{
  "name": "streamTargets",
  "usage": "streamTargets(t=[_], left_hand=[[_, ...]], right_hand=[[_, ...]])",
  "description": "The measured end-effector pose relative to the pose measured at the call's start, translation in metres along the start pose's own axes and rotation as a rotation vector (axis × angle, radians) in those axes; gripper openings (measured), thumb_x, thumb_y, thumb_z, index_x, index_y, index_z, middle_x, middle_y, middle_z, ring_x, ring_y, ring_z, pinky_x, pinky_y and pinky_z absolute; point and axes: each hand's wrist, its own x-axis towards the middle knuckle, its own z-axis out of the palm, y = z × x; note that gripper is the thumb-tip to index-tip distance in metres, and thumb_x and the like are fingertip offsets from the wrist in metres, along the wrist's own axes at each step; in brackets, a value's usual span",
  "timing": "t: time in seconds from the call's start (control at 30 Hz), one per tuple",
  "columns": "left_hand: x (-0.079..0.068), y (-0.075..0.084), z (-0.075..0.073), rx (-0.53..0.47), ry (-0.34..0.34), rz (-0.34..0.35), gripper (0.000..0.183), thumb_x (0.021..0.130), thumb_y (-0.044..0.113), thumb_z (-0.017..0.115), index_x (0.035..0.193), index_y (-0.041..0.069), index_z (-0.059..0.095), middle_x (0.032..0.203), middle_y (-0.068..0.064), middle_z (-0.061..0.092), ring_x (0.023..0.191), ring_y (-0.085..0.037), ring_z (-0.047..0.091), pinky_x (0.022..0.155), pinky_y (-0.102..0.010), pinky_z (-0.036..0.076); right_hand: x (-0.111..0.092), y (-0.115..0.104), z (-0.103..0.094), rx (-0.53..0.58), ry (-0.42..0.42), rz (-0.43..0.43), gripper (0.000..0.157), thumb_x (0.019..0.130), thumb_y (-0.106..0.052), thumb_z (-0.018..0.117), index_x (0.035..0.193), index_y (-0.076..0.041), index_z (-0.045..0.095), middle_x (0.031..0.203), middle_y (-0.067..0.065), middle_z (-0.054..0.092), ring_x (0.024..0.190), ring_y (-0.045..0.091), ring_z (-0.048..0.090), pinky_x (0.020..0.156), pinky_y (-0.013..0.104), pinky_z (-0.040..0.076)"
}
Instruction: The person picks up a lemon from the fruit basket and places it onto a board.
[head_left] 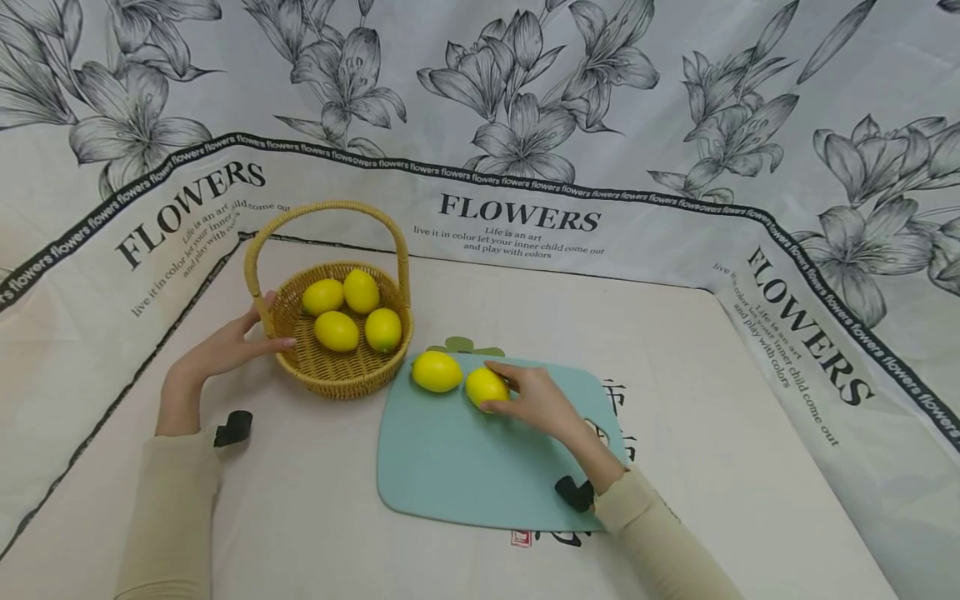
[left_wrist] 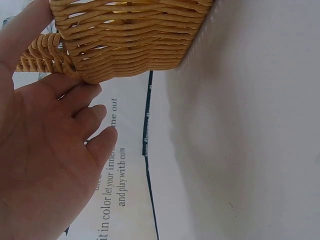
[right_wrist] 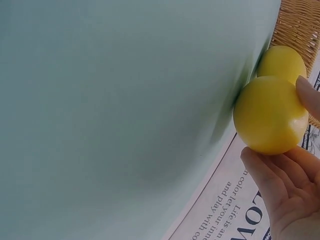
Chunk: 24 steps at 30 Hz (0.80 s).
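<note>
One backdrop point(head_left: 675, 229), printed with flowers, stands behind and at both sides of one white table point(head_left: 757, 467). One pale blue board point(head_left: 480, 467) lies on the table and partly covers black printed characters point(head_left: 615, 396). One wicker basket point(head_left: 339, 387) stands upright just beside the board's upper left corner; its single handle point(head_left: 352, 206) arches overhead and crosses in front of part of the left hand point(head_left: 231, 343). Two hands are present. The left hand grips the basket's left side, thumb over the rim. The right hand point(head_left: 546, 404) grasps one lemon point(head_left: 482, 388) between thumb and fingers, at the board's upper part, and hides some of it; whether this lemon touches the board cannot be determined. Total lemons: six. Four lemons point(head_left: 336, 332) lie inside the basket; one loose lemon point(head_left: 437, 372) rests on the board, between the basket and the held one. Two black fittings point(head_left: 234, 428) sit at the wrists, one each.
</note>
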Motion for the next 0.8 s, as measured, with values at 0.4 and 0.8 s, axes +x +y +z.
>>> streamTargets(t=[0.4,0.8], left_hand=[[-0.0001,0.0004,-0.0006,-0.003,0.003,0.007,0.093,0.093,0.046,0.060,0.154,0.028,-0.008,0.159,-0.017,-0.010,0.139,-0.054,-0.001,0.103,-0.075,0.010],[0.0010,-0.0015,-0.0001,-0.012,0.001,-0.001,0.093,0.093,0.046,0.059,0.153,0.029,-0.009,0.159,-0.016,-0.011,0.139,-0.054,-0.002,0.103,-0.075,0.010]], right_hand=[[0.0008,-0.0024,-0.0008,-0.011,-0.003,0.012,0.067,0.081,-0.028,0.079,0.136,0.000,0.053,0.136,0.019,0.053,0.119,0.036,0.056,0.096,0.043,0.048],[0.0013,-0.0056,0.0006,-0.009,0.000,0.031,0.069,0.080,-0.033,0.079,0.138,-0.005,0.053,0.138,0.019,0.051,0.117,0.038,0.057,0.096,0.046,0.048]])
